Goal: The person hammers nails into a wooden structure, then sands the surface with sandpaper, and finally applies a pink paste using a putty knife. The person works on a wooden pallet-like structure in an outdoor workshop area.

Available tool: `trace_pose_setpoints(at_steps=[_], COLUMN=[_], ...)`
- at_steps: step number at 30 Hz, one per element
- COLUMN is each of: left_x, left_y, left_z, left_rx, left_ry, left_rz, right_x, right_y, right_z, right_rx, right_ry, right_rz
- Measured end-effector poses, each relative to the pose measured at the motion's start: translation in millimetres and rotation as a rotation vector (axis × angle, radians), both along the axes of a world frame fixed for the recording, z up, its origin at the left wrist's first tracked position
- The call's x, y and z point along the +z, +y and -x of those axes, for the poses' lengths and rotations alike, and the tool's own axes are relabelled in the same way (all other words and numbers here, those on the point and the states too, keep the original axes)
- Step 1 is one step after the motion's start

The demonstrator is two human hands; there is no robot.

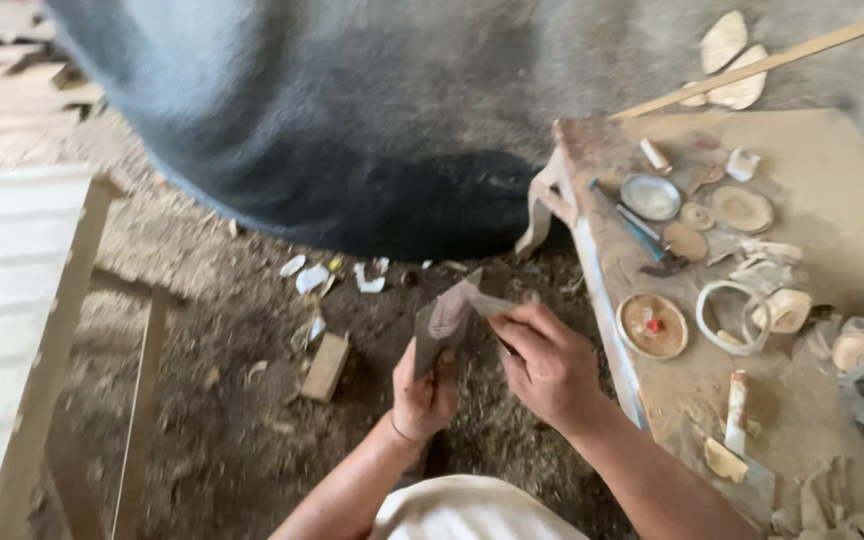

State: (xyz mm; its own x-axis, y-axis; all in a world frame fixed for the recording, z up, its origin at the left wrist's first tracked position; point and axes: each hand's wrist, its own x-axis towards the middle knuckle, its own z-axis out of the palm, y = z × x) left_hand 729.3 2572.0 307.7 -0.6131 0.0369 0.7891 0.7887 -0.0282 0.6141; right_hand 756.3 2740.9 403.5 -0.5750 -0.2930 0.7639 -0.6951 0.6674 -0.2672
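Both hands on a folded piece of sandpaper (pixel 449 322), held over the dirt floor (pixel 252 400).

L hand (pixel 424 392) closed round the sheet's lower end; R hand (pixel 549 365) pinches its upper edge w/ fingertips, just right of the L grip. Low workbench (pixel 832 250) to the right of the R hand carries a hammer (pixel 647 238), round lids, shell-like rings. Small wood block (pixel 325 366) lies left of the L hand, well apart.

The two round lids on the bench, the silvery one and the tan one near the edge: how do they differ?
The silvery lid looks like shiny metal and is empty; the tan lid is dull, dusty, and holds a small red piece. The silvery lid lies farther from the person's right hand, beside the hammer. Both are round, shallow, lying flat.
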Motion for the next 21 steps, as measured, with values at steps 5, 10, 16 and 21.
trace_pose_setpoints(at_steps=[5, 10, 16, 21], left_x=[2.2, 3.8, 11.6, 15.7], left_y=[-31.1, -88.4, -159.1, -232.2], left_z=[-68.1, -123.1, -193.5, -258.6], left_rx=[0.072, 0.248, 0.438, 0.602], left_ry=[-0.094, -0.163, -0.112, -0.208], left_rz=[-0.032, 0.086, 0.039, -0.032], right_x=[-21.3, -2.5, 24.2, 27.8], right_y=[-15.0, -70.2, -150.9, -241.1], right_z=[-28.9, -61.6, -99.4, -140.9], right_rx=[0.26, 0.382, 0.504, 0.747], right_ry=[-0.122, -0.107, -0.16, -0.036], right_rz=[-0.092, 0.037, -0.059, -0.144])
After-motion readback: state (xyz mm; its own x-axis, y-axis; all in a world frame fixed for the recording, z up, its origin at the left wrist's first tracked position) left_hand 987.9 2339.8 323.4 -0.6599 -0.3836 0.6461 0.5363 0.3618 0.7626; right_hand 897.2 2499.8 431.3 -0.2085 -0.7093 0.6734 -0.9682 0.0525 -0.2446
